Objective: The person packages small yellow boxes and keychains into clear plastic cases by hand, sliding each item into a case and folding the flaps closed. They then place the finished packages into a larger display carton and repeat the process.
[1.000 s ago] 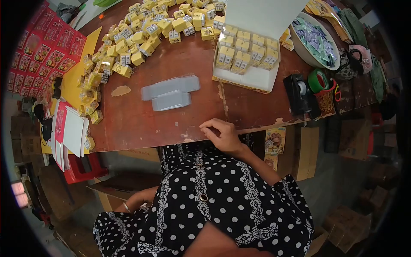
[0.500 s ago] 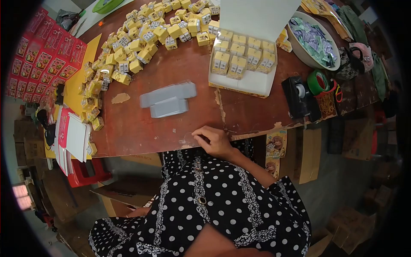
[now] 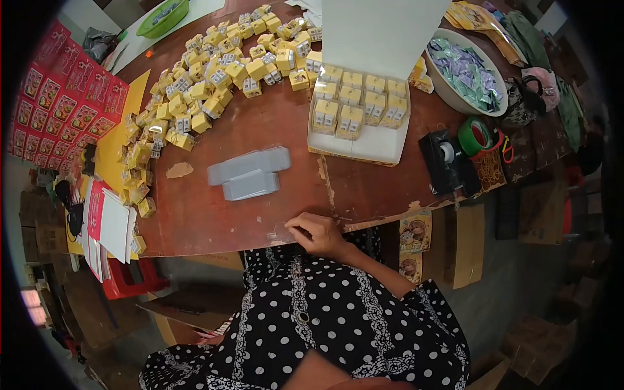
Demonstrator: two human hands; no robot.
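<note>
My right hand [image 3: 320, 234] rests on the near edge of the reddish-brown table [image 3: 214, 221], fingers pinched on a small clear piece that looks like tape [image 3: 281, 229]. My left hand is out of sight below the table, behind my polka-dot dress. Two flat grey trays [image 3: 248, 174] lie stacked just beyond the hand. Further back stands an open white box [image 3: 380, 140] holding rows of small yellow boxes [image 3: 354, 104].
A heap of loose yellow boxes [image 3: 214, 71] covers the far left. A bowl of sachets [image 3: 465, 65], a black tape dispenser [image 3: 445, 162] and a green tape roll [image 3: 478, 136] sit at right. Red printed sheets [image 3: 65, 97] and folded cartons [image 3: 110, 224] lie at left.
My right hand has slid a little left along the table edge and now pinches the clear piece. My left hand, seen low by my lap a second ago, has gone out of view.
</note>
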